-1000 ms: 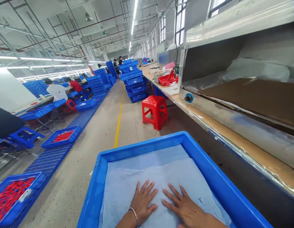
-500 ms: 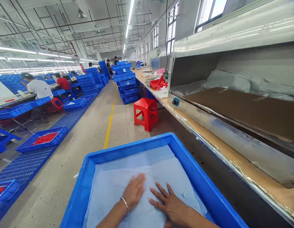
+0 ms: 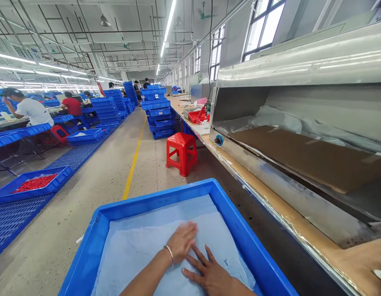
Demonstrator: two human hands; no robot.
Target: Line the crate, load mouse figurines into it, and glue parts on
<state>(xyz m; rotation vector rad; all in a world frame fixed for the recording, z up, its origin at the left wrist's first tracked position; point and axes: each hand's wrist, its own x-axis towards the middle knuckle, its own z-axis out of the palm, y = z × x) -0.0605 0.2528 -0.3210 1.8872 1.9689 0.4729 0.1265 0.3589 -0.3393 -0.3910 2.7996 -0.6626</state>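
A large blue plastic crate (image 3: 98, 230) sits right in front of me, lined with a pale blue sheet (image 3: 141, 246). My left hand (image 3: 182, 240), with a thin bangle at the wrist, lies on the sheet with its fingers together and curled a little, partly over my right hand. My right hand (image 3: 208, 273) rests flat on the sheet with the fingers spread. Neither hand holds anything.
A long workbench (image 3: 270, 201) with a metal cabinet (image 3: 301, 135) runs along the right. A red stool (image 3: 181, 152) stands in the aisle ahead, with stacked blue crates (image 3: 158, 111) beyond. Left, a blue crate of red parts (image 3: 33, 183) lies on the floor; several people work at tables.
The view has swung right and the crate sits lower left in frame. My left hand slid right across the sheet and now overlaps my right hand, which has stayed flat.
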